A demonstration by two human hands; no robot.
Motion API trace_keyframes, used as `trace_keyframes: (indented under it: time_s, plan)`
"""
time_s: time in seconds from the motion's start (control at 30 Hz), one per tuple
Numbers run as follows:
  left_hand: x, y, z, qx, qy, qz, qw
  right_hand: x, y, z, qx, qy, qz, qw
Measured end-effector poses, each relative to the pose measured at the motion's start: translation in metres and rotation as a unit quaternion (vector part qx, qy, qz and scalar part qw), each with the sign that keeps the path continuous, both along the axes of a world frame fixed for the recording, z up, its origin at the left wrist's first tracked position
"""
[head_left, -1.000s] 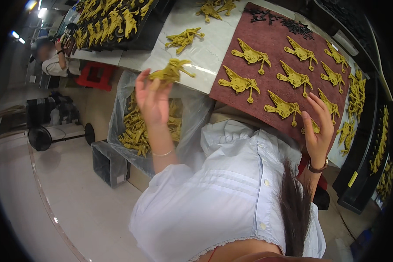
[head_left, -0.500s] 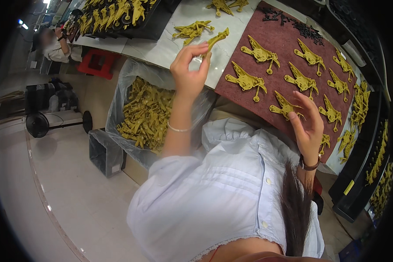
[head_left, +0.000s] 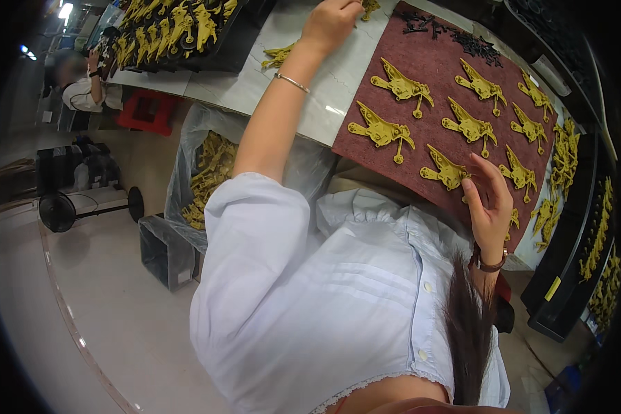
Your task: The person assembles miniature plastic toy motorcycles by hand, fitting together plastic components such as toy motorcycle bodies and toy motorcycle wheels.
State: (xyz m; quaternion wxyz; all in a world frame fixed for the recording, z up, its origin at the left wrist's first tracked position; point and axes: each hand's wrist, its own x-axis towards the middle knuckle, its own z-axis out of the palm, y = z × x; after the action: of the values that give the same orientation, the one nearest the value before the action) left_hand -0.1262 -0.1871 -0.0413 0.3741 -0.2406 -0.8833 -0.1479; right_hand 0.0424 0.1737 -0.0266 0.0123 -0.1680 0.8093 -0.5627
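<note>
My left hand (head_left: 331,26) is stretched to the far side of the table, fingers curled together at the top edge of the view. What they grip, if anything, is hidden. Just past the fingertips lies a yellow part (head_left: 370,8), and another yellow part (head_left: 277,55) shows beside my left wrist. My right hand (head_left: 491,210) hovers over the near edge of a dark red mat (head_left: 366,162), thumb and fingers apart. Nearest to it is a yellow lever-like part (head_left: 443,170) with a pointed tip and a small round-ended arm. Several similar parts are laid out in rows on the mat.
Small black pieces (head_left: 477,48) lie along the mat's far edge. A black rack (head_left: 217,52) of yellow parts stands at the far left. Below the table, a plastic-lined box (head_left: 186,131) holds many more. A red stool (head_left: 147,110) and a seated person (head_left: 83,93) are farther left.
My left hand has moved away from me across the table; the yellow part it held is no longer visible in it. My right hand has barely moved.
</note>
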Motion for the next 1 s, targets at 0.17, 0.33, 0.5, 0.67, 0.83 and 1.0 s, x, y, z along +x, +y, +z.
trace_keyframes:
  time_s: [0.17, 0.33, 0.5, 0.67, 0.83, 1.0]
  plan:
    - [0.025, -0.023, -0.012, -0.044, -0.052, 0.02, 0.997, 0.004, 0.017, -0.003, 0.031, -0.022, -0.04, 0.998]
    - [0.092, -0.076, -0.006, 0.06, -0.185, 0.171, 0.966, 0.007, 0.027, -0.003, 0.047, 0.008, -0.065, 0.997]
    - [0.122, -0.078, 0.001, 0.084, -0.319, 0.186, 0.925, 0.001, 0.015, -0.001, 0.058, 0.002, -0.058, 0.997]
    - [0.127, -0.048, 0.009, 0.272, -0.275, 0.084, 0.918, 0.0, 0.001, 0.002, 0.022, 0.016, -0.021, 0.999]
    - [0.139, 0.033, 0.04, 0.303, -0.261, -0.042, 0.916, -0.005, -0.021, 0.017, -0.148, -0.077, 0.039, 0.985]
    - [0.138, 0.09, 0.048, 0.163, -0.223, -0.115, 0.954, -0.031, -0.05, 0.03, -0.167, -0.032, 0.057, 0.984]
